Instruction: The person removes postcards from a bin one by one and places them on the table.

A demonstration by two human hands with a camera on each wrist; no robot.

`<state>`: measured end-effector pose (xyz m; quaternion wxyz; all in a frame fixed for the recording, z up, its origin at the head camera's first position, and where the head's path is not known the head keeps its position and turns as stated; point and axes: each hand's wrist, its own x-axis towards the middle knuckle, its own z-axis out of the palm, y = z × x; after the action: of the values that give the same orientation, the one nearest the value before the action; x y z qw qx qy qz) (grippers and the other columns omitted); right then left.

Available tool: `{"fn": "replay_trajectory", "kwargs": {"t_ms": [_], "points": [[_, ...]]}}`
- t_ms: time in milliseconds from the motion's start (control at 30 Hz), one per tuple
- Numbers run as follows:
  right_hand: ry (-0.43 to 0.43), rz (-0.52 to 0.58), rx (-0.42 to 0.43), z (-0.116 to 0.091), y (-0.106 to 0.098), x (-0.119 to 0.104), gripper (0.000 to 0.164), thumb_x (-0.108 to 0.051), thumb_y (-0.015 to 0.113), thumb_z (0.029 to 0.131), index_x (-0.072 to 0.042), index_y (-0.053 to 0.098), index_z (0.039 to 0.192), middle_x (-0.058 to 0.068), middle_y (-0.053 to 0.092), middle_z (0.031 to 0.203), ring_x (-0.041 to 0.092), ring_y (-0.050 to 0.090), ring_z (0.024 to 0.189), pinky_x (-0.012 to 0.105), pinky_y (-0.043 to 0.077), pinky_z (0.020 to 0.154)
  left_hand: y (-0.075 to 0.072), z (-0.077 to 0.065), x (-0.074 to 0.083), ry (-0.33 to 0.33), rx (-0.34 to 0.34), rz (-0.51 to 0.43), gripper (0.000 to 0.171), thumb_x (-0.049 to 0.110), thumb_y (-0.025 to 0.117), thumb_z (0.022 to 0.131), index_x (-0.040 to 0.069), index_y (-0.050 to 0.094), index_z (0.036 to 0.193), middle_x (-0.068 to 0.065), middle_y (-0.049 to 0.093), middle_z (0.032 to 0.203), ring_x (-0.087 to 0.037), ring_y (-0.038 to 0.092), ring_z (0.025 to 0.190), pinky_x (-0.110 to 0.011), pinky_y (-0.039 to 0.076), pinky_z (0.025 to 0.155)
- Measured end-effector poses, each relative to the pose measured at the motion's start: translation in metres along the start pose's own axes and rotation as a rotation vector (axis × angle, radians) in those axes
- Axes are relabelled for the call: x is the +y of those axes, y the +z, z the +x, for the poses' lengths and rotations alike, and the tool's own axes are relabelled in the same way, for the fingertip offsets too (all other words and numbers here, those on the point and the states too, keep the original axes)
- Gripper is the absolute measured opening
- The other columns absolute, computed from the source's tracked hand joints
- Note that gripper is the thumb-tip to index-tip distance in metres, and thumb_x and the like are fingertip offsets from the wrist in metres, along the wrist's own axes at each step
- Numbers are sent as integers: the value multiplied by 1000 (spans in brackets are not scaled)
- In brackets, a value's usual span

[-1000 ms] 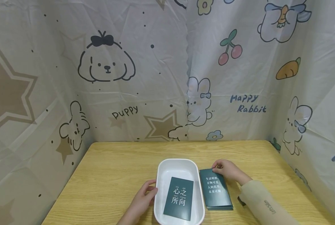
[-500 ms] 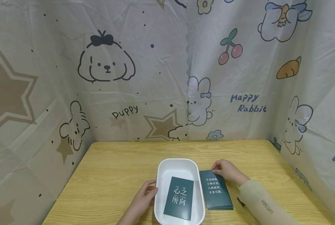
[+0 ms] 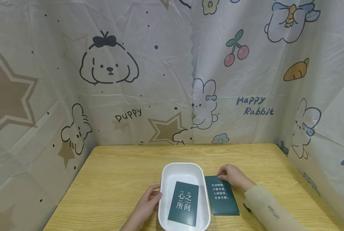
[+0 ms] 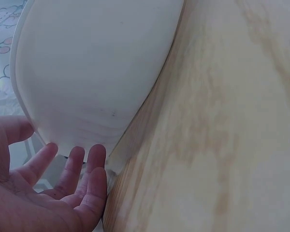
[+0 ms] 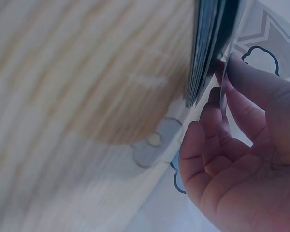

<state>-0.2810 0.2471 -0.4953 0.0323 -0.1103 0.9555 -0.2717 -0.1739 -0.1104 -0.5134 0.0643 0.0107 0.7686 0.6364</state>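
A white rectangular tray (image 3: 184, 170) stands near the table's front, with a thin green booklet (image 3: 186, 192) lettered in white lying flat inside. On the tray's left side my left hand (image 3: 148, 199) holds its edge; in the left wrist view the fingertips (image 4: 76, 155) rest against the outer wall and the thumb meets the rim. Right of the tray lies a stack of thin green booklets (image 3: 222, 199). My right hand (image 3: 232, 175) pinches the far edge of the top booklet between thumb and finger. The right wrist view has its thin edge slightly apart from the layers (image 5: 203, 58) beside it.
The wooden table (image 3: 125, 173) has a printed curtain (image 3: 160, 64) along its back and sides. A dark object (image 3: 247, 207) shows partly beneath the right sleeve (image 3: 271, 208).
The top booklet's far edge has come slightly nearer to me, and the right hand and sleeve have shifted a little. The left hand, the tray and the booklet inside look unchanged.
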Motion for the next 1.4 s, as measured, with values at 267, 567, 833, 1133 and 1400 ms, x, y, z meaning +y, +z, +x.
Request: {"fn": "replay_trajectory", "kwargs": {"t_ms": [267,567,833,1133,1400], "points": [[23,-20,-5,1,1,-1,9,-15,71,84,-9,67,80,0,60,74,15,51,71,38,49,70,0,0,0,-3,-2,-4,46,28,54,95,7,48,135,-20,58,113,-21,62,82,-39,56,73],[24,-52,1,2,2,0,6,-12,71,82,-13,66,79,0,58,72,16,50,69,36,47,68,0,2,-3,-11,5,1,46,29,54,96,8,48,136,-19,58,113,-21,62,83,-39,57,73],[28,-72,21,4,4,3,10,-13,73,80,-14,64,80,0,57,73,16,50,69,36,46,67,1,3,-4,-21,6,15,45,28,54,96,8,48,136,-18,58,113,-21,62,83,-40,57,73],[23,-104,32,2,2,1,10,-16,74,80,-13,64,83,4,54,80,18,49,72,38,47,68,1,4,-6,-18,5,14,45,28,54,96,8,48,135,-18,59,114,-21,62,83,-39,56,73],[55,-99,23,1,6,0,6,-14,71,83,-13,65,84,1,56,75,17,49,70,35,46,65,1,1,-1,-24,11,30,46,31,54,95,10,49,135,-18,59,114,-20,62,83,-39,56,73]]}}
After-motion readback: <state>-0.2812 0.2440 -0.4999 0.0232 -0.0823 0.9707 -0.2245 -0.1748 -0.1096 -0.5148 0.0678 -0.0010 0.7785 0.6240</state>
